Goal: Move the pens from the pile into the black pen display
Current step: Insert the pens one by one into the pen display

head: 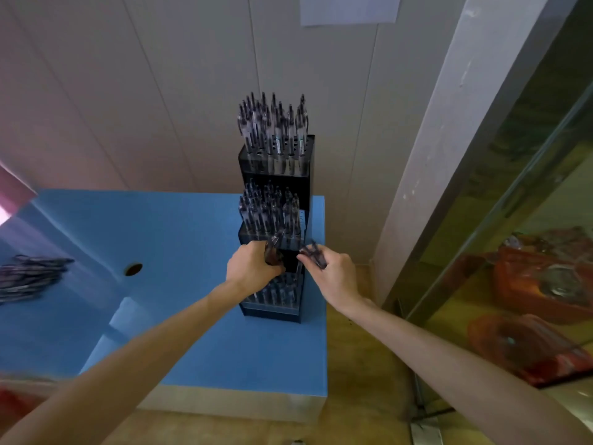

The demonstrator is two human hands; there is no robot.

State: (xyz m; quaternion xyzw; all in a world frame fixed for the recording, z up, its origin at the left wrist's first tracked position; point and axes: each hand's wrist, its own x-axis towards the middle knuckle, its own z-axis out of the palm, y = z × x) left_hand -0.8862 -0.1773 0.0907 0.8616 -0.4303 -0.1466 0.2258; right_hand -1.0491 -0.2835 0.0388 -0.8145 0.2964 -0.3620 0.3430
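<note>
A tall black tiered pen display stands at the right edge of the blue table. Several pens fill its top tier and middle tier; more pens stand in the lowest tier. My left hand grips a small bunch of dark pens just in front of the middle tier. My right hand pinches a few pens beside the display's right side. The pile of loose pens lies blurred at the table's far left.
A round hole is in the tabletop left of the display. A panelled wall rises behind, with a pale pillar and a glass case of orange items at the right. Wooden floor shows below the table's front edge.
</note>
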